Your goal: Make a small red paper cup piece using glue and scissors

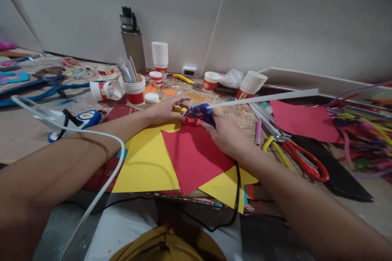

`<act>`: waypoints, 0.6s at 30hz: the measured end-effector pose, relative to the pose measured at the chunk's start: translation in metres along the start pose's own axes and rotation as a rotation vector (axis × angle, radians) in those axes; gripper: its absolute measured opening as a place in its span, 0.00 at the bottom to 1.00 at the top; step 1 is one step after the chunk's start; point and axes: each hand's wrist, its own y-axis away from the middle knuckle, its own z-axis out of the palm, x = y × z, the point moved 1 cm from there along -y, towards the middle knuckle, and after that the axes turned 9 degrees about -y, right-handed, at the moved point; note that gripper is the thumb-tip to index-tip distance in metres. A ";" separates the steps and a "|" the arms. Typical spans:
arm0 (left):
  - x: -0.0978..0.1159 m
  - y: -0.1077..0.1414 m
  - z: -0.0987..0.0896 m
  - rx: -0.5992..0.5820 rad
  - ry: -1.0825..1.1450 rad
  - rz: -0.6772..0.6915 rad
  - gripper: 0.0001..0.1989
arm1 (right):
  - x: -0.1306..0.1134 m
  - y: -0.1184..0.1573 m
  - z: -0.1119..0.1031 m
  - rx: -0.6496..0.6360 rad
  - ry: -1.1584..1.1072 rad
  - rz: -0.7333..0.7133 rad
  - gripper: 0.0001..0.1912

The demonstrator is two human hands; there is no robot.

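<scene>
My right hand [228,132] is closed around a blue glue gun [202,110]. A long white glue stick [263,97] sticks out of its back, pointing right. The gun's nozzle end is close to a small red piece [190,120]. My left hand [167,110] holds that piece at its left side, thumb in front; the other fingers are partly hidden behind. Below both hands, a red paper sheet [196,159] lies over yellow paper sheets [147,167]. A black cord [238,187] hangs over the table edge below my right wrist.
Red-handled scissors [306,161] and more red paper [303,120] lie right. Behind are a cup of pencils [134,89], stacked paper cups [251,85] and yellow-handled pliers [183,78]. A white cable [121,167] crosses above my left forearm. A blue-and-white device [88,119] lies left.
</scene>
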 end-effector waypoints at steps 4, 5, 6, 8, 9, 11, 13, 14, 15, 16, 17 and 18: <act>0.001 0.000 -0.001 -0.015 -0.020 0.002 0.40 | 0.002 0.000 0.000 -0.032 -0.077 0.002 0.18; 0.001 0.000 -0.001 -0.018 -0.016 0.004 0.40 | 0.003 -0.001 0.000 -0.036 -0.084 0.006 0.18; 0.001 0.000 -0.001 -0.021 -0.011 0.005 0.41 | 0.003 -0.001 0.000 -0.037 -0.086 0.015 0.18; 0.002 0.000 -0.001 -0.020 -0.006 0.006 0.41 | 0.004 -0.003 0.000 -0.032 -0.081 0.041 0.19; 0.002 0.000 -0.001 -0.017 -0.005 0.006 0.40 | 0.004 -0.004 0.000 -0.027 -0.078 0.054 0.19; 0.002 0.001 0.000 -0.013 0.000 -0.003 0.39 | 0.004 -0.005 -0.002 -0.012 -0.075 0.068 0.19; 0.002 0.001 0.000 -0.020 0.008 -0.010 0.39 | 0.005 -0.005 -0.004 0.005 -0.061 0.079 0.19; 0.002 0.001 -0.001 -0.024 0.009 -0.011 0.39 | 0.005 -0.005 -0.006 0.010 -0.046 0.088 0.19; 0.002 0.002 -0.001 -0.030 0.007 -0.007 0.39 | 0.005 -0.003 -0.008 0.012 -0.027 0.100 0.19; 0.002 0.002 -0.001 -0.034 0.003 -0.002 0.39 | 0.004 -0.002 -0.010 0.011 -0.006 0.110 0.19; 0.002 0.002 -0.001 -0.037 -0.002 0.002 0.39 | 0.004 0.000 -0.012 0.014 0.014 0.114 0.18; 0.002 0.002 -0.001 -0.039 -0.007 0.002 0.40 | 0.003 0.002 -0.013 0.019 0.033 0.106 0.17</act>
